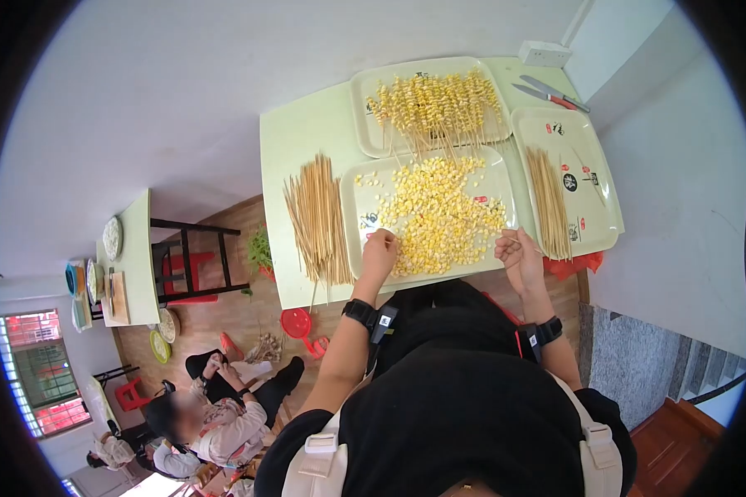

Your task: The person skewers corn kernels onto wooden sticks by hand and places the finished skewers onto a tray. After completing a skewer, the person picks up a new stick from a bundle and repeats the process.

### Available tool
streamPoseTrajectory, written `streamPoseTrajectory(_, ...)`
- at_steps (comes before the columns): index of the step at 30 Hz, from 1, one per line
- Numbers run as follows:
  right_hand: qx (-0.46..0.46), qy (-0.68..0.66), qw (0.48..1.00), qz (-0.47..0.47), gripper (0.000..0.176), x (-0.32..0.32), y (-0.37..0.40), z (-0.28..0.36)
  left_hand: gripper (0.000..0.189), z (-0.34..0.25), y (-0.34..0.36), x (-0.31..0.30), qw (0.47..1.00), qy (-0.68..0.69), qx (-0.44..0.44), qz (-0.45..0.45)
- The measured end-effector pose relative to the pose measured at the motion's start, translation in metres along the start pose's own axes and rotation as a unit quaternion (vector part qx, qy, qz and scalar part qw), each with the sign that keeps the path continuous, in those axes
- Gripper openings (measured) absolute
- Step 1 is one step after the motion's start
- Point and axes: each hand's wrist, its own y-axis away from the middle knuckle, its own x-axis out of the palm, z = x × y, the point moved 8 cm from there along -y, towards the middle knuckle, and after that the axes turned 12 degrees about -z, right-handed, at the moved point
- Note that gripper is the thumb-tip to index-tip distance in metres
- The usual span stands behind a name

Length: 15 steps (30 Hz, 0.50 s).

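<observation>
My left hand (380, 255) is at the lower left of a white tray (358, 192) strewn with loose yellow-and-white corn kernels (439, 203). Its fingers are bent together by the kernels; what they hold, if anything, is too small to make out. At the tray's lower right corner, my right hand (520, 258) pinches a thin bamboo skewer (540, 250), partly hidden by the fingers. Behind lies a second tray (365, 91) of skewers threaded with yellow pieces (439, 103). Bare bamboo skewers (317, 219) are piled left of the kernels.
On the right, another tray (601, 215) carries more bare skewers (549, 203). Two knives (551, 93) rest at the table's back right corner, near a white socket box (545, 54). A seated person (224, 427) is at lower left, near a red basin (296, 323).
</observation>
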Motion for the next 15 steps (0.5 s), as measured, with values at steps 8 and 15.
streamPoseTrajectory(8,0.001,0.019,1.0,0.022,0.031,0.01,0.002,-0.003,0.016,-0.031,-0.02,-0.023,0.857,0.458,-0.237,-0.003)
streamPoseTrajectory(15,-0.009,0.043,0.998,0.044,0.032,0.016,0.002,-0.005,0.017,-0.042,-0.023,-0.032,0.881,0.421,-0.214,-0.033)
